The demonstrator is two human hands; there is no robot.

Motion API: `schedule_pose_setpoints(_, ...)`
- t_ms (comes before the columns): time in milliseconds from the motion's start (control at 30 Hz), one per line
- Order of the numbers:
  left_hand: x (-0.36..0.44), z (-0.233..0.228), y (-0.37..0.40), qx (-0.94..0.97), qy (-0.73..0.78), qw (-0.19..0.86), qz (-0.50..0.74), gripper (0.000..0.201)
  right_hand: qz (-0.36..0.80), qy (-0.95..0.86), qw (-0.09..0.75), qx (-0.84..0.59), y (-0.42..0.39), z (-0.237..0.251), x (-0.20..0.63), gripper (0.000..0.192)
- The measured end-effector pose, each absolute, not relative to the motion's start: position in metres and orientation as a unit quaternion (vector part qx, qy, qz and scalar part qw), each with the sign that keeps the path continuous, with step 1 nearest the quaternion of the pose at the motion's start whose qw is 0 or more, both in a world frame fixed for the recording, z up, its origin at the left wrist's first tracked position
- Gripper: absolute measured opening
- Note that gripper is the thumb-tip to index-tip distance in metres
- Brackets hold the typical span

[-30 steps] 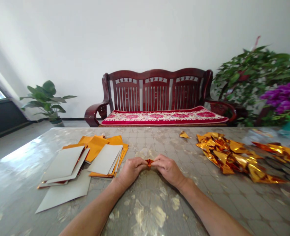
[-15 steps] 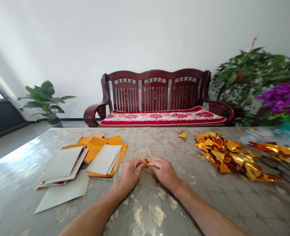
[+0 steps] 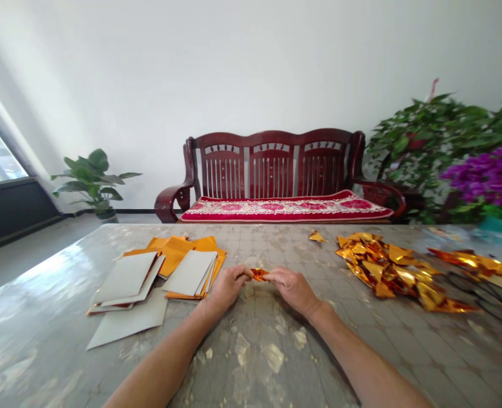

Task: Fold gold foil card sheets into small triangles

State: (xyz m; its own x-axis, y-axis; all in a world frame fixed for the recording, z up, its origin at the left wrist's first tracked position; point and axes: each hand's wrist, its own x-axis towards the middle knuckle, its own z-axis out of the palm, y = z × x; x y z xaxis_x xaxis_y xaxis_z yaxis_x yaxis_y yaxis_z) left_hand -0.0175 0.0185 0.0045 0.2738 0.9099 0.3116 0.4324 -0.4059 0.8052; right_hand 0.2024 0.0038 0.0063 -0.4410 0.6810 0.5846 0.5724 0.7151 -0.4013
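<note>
A small folded piece of gold foil paper (image 3: 258,274) sits between my two hands on the table (image 3: 254,351). My left hand (image 3: 227,285) pinches its left end and my right hand (image 3: 292,289) pinches its right end. Both hands rest low on the tabletop, fingertips almost meeting. Most of the piece is hidden by my fingers.
A stack of flat gold and grey-white sheets (image 3: 161,275) lies left of my hands. A heap of folded gold foil pieces (image 3: 393,272) lies to the right, one loose piece (image 3: 316,236) behind it. Black cables (image 3: 486,289) lie far right. A wooden bench (image 3: 276,181) and plants (image 3: 442,147) stand beyond.
My hands have stayed together on the foil piece, with small shifts of the fingers. The view has tilted slightly, so everything sits a little to the right.
</note>
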Motion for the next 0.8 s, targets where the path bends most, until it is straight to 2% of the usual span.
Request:
schedule_pose_setpoints(233,-0.026,0.006,0.024,0.766,0.438,0.309,0.356,0.019,0.032,-0.853,0.348,-0.388,0.002,0.007,0.206,0.030)
schedule_pose_setpoints(500,-0.029,0.008,0.019,0.766,0.445,0.299,0.355,0.021,0.028,-0.848,0.353,-0.395,-0.001,0.004,0.201,0.027)
schedule_pose_setpoints(800,-0.033,-0.007,0.005,0.754,0.484,0.220,0.387,0.022,0.014,-0.866,0.322,-0.382,0.003,-0.005,0.192,0.032)
